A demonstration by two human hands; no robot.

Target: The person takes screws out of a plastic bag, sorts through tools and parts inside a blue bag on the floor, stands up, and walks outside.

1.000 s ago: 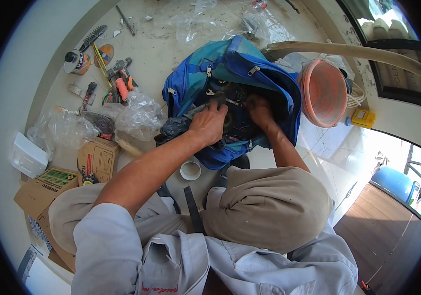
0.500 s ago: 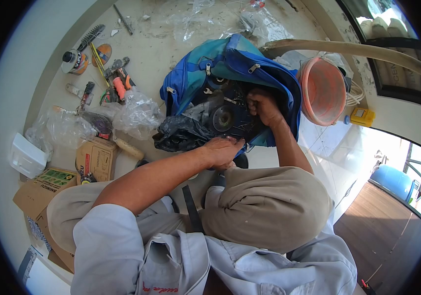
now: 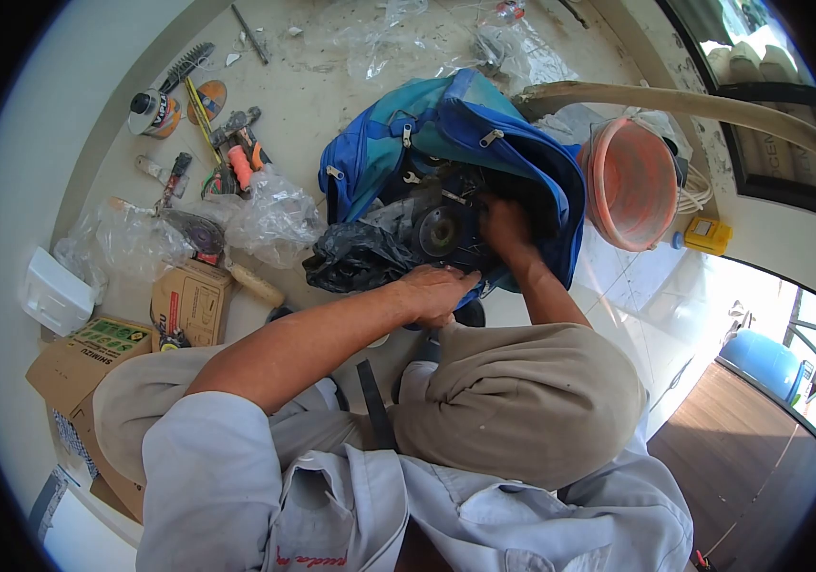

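Step in hand looks like a reach inside the blue bag (image 3: 362, 153), which sits open on the floor (image 3: 312, 119) ahead of the knees. Right hand (image 3: 505, 227) is in the bag's right side, forearm angled in over the near edge; fingers hidden, can't tell if it's gripping. Left hand (image 3: 441, 289) lies low at the bag's near rim, fingers together; can't tell if it's pinching fabric. Working blind beside the round disc (image 3: 438, 232) inside the bag, any move calls for feel and a steadied rim.
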